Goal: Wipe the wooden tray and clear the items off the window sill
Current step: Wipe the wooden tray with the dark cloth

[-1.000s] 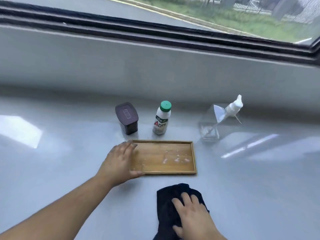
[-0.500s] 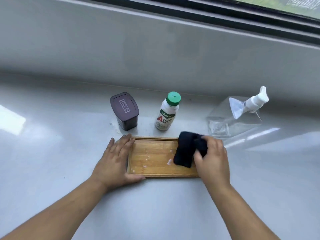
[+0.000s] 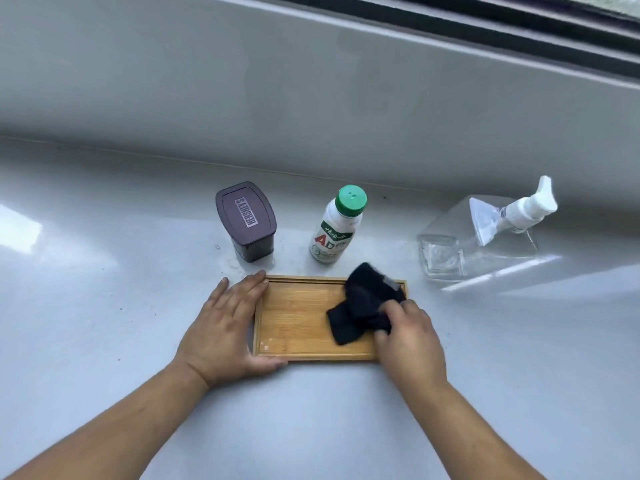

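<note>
A shallow wooden tray lies flat on the pale grey window sill. My left hand rests flat against the tray's left edge, fingers spread, thumb along its front rim. My right hand grips a dark cloth and presses it on the tray's right half. A few pale wet spots sit in the tray's front left corner. Behind the tray stand a dark purple lidded box, a white bottle with a green cap and a clear pump dispenser.
A grey wall rises behind the sill, with the dark window frame at the top right. Bright reflections lie on the sill at far left and beside the dispenser.
My right hand lifted the dark cloth from the sill's near side onto the tray and has rubbed it over the pale stains in the middle, which no longer show. The left hand stayed on the tray's left edge.
</note>
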Demonstrator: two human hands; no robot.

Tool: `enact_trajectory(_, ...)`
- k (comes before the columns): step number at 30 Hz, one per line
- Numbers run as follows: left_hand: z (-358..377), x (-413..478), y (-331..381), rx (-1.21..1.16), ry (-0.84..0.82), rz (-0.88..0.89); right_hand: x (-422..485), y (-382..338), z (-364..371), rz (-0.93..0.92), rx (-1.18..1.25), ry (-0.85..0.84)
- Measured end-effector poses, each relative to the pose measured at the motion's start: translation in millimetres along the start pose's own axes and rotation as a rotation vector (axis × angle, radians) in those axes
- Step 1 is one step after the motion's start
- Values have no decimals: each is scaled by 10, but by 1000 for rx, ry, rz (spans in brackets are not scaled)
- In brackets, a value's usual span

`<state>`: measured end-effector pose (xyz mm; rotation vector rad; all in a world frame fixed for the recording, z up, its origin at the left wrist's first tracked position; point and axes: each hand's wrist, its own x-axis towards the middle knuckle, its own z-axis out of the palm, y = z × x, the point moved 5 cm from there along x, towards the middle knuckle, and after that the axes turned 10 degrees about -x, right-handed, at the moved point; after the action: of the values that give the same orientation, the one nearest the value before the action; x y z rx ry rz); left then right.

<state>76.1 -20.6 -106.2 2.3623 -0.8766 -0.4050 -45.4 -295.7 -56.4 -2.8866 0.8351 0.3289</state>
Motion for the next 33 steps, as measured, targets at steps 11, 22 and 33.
enact_trajectory(11, 3, 23, -9, -70, 55, 12, -204, -1629, 180, -364, 250, -202)
enact_trajectory(22, -8, 21, 4, -58, 36, 16, -108, -1440, 19, -576, -12, -404)
enact_trajectory(33, -5, 31, -3, 9, 17, -7, 46, -167, -129, -138, -21, -219)
